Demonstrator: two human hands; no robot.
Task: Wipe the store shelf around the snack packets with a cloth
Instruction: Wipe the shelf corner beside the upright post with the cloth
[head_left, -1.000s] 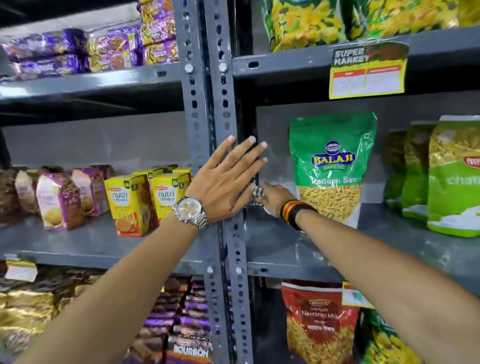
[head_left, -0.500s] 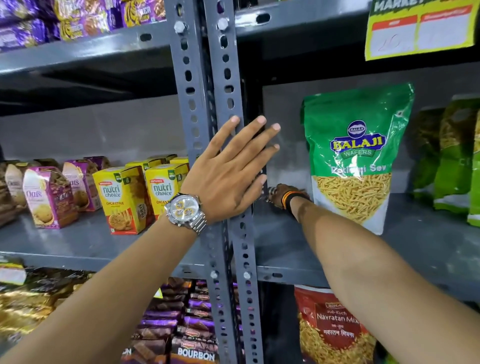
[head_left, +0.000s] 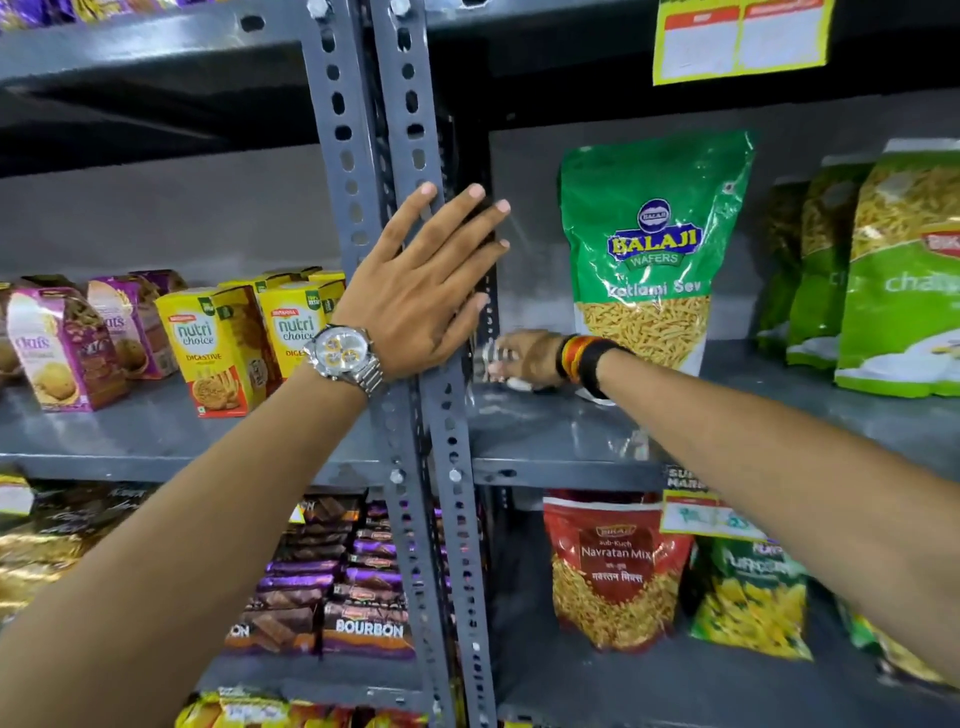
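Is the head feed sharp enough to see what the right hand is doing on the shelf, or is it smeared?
Head view: the right hand is motion-blurred low on the shelf, so any cloth is unreadable; the left hand on the upright and the Balaji packet are sharp; wide-angle bending at the edges.

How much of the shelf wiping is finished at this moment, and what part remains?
Done: cannot be judged; no wiped patch stands out. In hand: the right hand is at the shelf corner, left of the green Balaji packet, apparently on a cloth that is barely visible, while the left hand rests flat on the upright post. Left: probably the area by the packets on the right.
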